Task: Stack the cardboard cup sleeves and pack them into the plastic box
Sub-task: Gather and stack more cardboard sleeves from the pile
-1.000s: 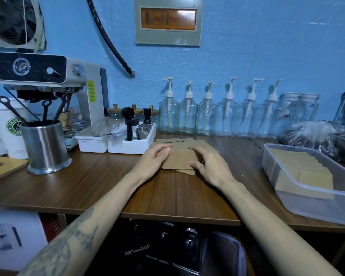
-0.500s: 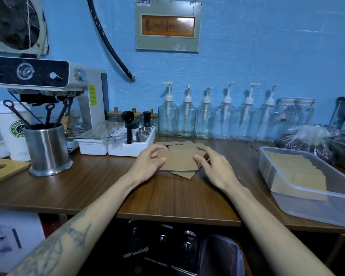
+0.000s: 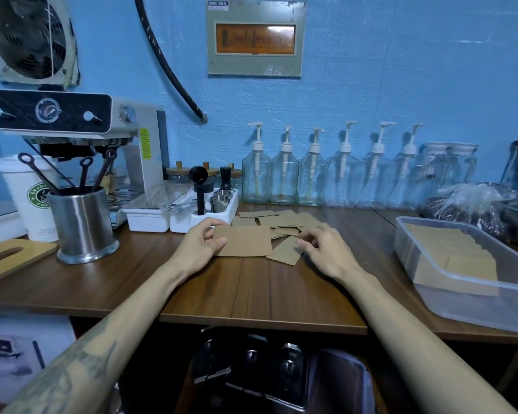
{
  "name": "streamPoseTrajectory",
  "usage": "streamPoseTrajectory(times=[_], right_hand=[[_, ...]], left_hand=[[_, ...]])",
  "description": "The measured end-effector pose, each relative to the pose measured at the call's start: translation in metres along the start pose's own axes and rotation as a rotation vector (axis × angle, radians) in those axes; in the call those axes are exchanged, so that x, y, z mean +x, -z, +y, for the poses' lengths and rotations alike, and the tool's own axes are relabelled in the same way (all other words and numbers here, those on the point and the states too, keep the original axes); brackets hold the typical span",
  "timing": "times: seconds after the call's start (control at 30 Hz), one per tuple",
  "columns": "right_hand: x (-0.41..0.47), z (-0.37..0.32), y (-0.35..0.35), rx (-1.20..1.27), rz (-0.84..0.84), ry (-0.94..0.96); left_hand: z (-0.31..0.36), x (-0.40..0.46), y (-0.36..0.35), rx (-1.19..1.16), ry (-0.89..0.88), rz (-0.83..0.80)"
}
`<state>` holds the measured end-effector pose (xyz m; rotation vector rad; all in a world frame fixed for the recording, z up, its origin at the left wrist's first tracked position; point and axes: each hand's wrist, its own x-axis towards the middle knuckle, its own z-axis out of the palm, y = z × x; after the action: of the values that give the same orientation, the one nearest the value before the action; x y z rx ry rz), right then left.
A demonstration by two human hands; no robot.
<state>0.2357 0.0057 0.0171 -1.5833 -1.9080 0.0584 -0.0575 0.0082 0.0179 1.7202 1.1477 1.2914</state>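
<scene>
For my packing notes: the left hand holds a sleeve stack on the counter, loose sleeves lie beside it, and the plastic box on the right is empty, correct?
Not quite: the head view shows the plastic box already holds cardboard sleeves. The rest stands.

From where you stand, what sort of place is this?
Most likely a coffee shop's back counter: an espresso machine, a row of pump bottles along the blue wall, a paper coffee cup, and cardboard cup sleeves being sorted on the wooden counter.
</scene>
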Motion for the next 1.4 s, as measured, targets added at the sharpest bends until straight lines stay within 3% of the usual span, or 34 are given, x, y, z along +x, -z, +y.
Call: streamPoseTrajectory(times=[0.3, 0.67, 1.13, 1.3, 1.4], right_hand=[[0.064, -0.012, -0.007, -0.084, -0.119, 0.035], [0.101, -0.006, -0.037, -0.362, -0.343, 0.076], [0.074, -0.005, -0.019, 0.048, -0.100, 0.055], [0.056, -0.010, -0.008, 0.292, 0.042, -0.003], [0.049, -0.026, 0.009, 0.545, 0.232, -0.083]], left_hand=[[0.000, 0.008, -0.002, 0.057, 0.008, 0.036], [0.001, 0.010, -0.007, 0.096, 0.029, 0.073], [0.004, 0.005, -0.002, 0.092, 0.014, 0.042], [0.005, 0.004, -0.002, 0.078, 0.016, 0.039], [0.006, 0.004, -0.003, 0.076, 0.024, 0.036]])
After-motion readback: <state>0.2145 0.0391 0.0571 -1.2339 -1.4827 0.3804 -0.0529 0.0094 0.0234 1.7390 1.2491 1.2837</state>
